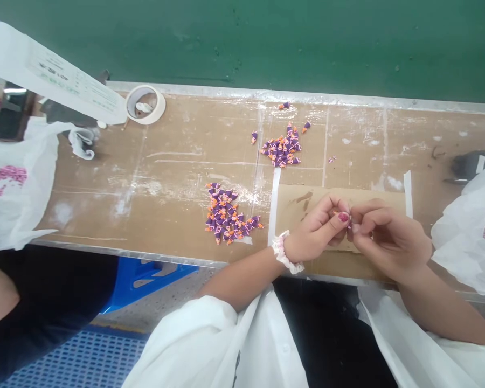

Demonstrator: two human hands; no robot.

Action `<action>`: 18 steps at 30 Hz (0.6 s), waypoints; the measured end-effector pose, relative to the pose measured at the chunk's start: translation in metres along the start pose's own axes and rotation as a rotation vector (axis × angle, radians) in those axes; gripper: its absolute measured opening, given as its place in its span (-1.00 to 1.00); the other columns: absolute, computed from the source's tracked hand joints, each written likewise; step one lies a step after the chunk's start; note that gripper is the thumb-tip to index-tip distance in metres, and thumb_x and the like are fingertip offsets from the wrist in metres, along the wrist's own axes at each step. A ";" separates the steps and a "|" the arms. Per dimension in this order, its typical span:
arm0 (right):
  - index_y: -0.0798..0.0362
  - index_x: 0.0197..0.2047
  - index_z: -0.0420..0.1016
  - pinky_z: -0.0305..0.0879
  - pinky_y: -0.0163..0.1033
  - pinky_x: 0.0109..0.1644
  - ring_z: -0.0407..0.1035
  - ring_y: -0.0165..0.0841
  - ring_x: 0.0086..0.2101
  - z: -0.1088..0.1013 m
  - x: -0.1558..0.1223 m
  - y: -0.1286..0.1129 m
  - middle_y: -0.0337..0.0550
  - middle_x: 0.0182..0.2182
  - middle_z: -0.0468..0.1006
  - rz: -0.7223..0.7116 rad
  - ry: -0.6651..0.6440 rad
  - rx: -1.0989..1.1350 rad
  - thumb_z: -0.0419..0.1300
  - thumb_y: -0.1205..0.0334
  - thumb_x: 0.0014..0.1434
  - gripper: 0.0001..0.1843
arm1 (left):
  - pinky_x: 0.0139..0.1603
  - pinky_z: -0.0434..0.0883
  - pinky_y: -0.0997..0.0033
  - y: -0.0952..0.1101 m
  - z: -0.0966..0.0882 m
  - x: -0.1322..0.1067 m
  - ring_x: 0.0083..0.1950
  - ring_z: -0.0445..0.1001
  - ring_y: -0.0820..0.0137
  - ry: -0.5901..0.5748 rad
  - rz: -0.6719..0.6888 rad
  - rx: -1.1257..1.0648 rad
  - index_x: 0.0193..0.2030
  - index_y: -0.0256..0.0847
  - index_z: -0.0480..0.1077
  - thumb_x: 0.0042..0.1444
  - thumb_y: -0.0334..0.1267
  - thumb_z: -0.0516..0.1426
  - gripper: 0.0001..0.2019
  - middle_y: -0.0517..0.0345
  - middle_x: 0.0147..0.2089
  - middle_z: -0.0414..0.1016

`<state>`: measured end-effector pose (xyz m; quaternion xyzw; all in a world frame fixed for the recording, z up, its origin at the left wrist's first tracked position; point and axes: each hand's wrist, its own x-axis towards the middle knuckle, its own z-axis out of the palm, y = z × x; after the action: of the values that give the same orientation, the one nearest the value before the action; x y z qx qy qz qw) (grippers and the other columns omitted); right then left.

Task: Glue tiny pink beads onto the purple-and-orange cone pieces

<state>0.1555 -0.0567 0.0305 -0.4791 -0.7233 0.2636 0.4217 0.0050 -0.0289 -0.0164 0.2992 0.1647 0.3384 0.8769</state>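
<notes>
My left hand (319,223), a lacy scrunchie (285,252) round its wrist, is closed in a pinch. Between its fingertips shows a bit of a small orange and purple figurine (350,225), mostly hidden by the fingers. My right hand (390,237) meets it there, thumb and forefinger pinched at the same spot; what these hold is too small to make out. Both hands are over a cardboard sheet (295,196) held by white tape. Left of them lie two piles of small purple and orange figurines, a nearer pile (226,215) and a farther pile (282,150).
Tiny pink pieces (332,159) lie beyond my hands. A tape roll (158,105), a white printed box (76,86) and a phone (12,113) are at the far left. White plastic bags (28,210) with pink pieces flank the table. Another person's leg (0,293) is beside a blue stool (137,280).
</notes>
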 end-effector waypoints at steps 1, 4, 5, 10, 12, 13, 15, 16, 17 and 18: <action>-0.02 -0.38 0.27 0.34 -0.36 -0.47 0.39 -0.46 -0.46 0.000 0.000 0.000 -0.24 -0.41 0.47 0.002 0.004 -0.007 0.18 0.57 0.04 -0.72 | -0.58 0.08 0.66 0.000 0.000 0.000 -0.60 0.09 0.69 0.012 -0.007 -0.005 -0.23 -0.17 0.15 0.21 -0.02 0.17 -0.68 0.38 -0.48 0.25; -0.02 -0.39 0.30 0.36 -0.36 -0.45 0.42 -0.45 -0.45 0.001 -0.001 0.000 -0.22 -0.39 0.49 0.002 0.019 -0.034 0.20 0.57 0.03 -0.73 | -0.57 0.08 0.66 -0.001 0.003 0.000 -0.58 0.11 0.67 0.055 -0.039 -0.023 -0.21 -0.14 0.14 0.17 0.02 0.20 -0.64 0.39 -0.49 0.22; -0.01 -0.39 0.30 0.35 -0.36 -0.45 0.42 -0.46 -0.45 0.001 -0.002 0.001 -0.22 -0.38 0.49 0.000 0.025 -0.042 0.20 0.57 0.03 -0.73 | -0.57 0.07 0.66 -0.001 0.003 0.000 -0.58 0.10 0.66 0.067 -0.054 -0.030 -0.21 -0.14 0.13 0.15 0.04 0.21 -0.62 0.39 -0.49 0.20; -0.01 -0.39 0.31 0.33 -0.38 -0.47 0.39 -0.48 -0.46 0.002 -0.003 0.002 -0.21 -0.35 0.53 -0.014 0.006 -0.046 0.21 0.57 0.04 -0.73 | -0.57 0.04 0.65 0.001 0.006 0.000 -0.58 0.06 0.66 0.090 -0.087 -0.072 -0.23 -0.14 0.12 0.10 0.06 0.24 -0.58 0.40 -0.49 0.16; -0.01 -0.39 0.32 0.33 -0.37 -0.47 0.39 -0.49 -0.47 0.001 -0.004 0.002 -0.21 -0.34 0.55 -0.031 0.012 -0.073 0.22 0.57 0.03 -0.73 | -0.56 0.05 0.65 0.001 0.006 0.000 -0.57 0.08 0.66 0.089 -0.098 -0.070 -0.23 -0.14 0.12 0.10 0.07 0.24 -0.57 0.37 -0.46 0.22; -0.01 -0.39 0.32 0.32 -0.37 -0.48 0.38 -0.49 -0.48 0.001 -0.004 0.001 -0.21 -0.33 0.55 -0.041 0.019 -0.092 0.22 0.58 0.03 -0.73 | -0.56 0.06 0.64 0.002 0.006 0.000 -0.57 0.10 0.66 0.089 -0.103 -0.064 -0.23 -0.14 0.12 0.10 0.08 0.24 -0.57 0.36 -0.44 0.25; -0.01 -0.39 0.32 0.30 -0.37 -0.49 0.37 -0.50 -0.50 0.001 -0.005 0.000 -0.21 -0.34 0.55 -0.067 0.029 -0.126 0.22 0.58 0.03 -0.72 | -0.56 0.06 0.64 0.002 0.005 0.001 -0.56 0.12 0.65 0.087 -0.102 -0.047 -0.23 -0.14 0.11 0.11 0.09 0.23 -0.57 0.34 -0.43 0.26; -0.01 -0.39 0.32 0.29 -0.37 -0.49 0.36 -0.50 -0.50 0.001 -0.005 -0.001 -0.21 -0.34 0.55 -0.073 0.027 -0.136 0.22 0.59 0.04 -0.72 | -0.56 0.06 0.63 0.002 0.005 0.001 -0.56 0.11 0.65 0.080 -0.094 -0.037 -0.24 -0.14 0.11 0.12 0.08 0.22 -0.58 0.36 -0.45 0.25; -0.01 -0.39 0.32 0.29 -0.37 -0.48 0.36 -0.50 -0.50 0.001 -0.005 0.000 -0.21 -0.35 0.54 -0.073 0.023 -0.136 0.21 0.59 0.04 -0.72 | -0.56 0.06 0.64 0.002 0.005 0.001 -0.56 0.11 0.65 0.070 -0.079 -0.025 -0.24 -0.15 0.12 0.13 0.07 0.21 -0.59 0.37 -0.47 0.22; -0.01 -0.39 0.32 0.30 -0.37 -0.48 0.37 -0.49 -0.49 0.002 -0.005 0.000 -0.22 -0.35 0.53 -0.068 0.016 -0.125 0.21 0.59 0.05 -0.72 | -0.56 0.06 0.64 0.002 0.005 0.001 -0.57 0.10 0.65 0.057 -0.057 -0.011 -0.25 -0.15 0.12 0.15 0.06 0.21 -0.60 0.39 -0.50 0.19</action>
<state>0.1550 -0.0608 0.0277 -0.4814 -0.7509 0.1997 0.4055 0.0073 -0.0288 -0.0119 0.2797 0.1962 0.3225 0.8828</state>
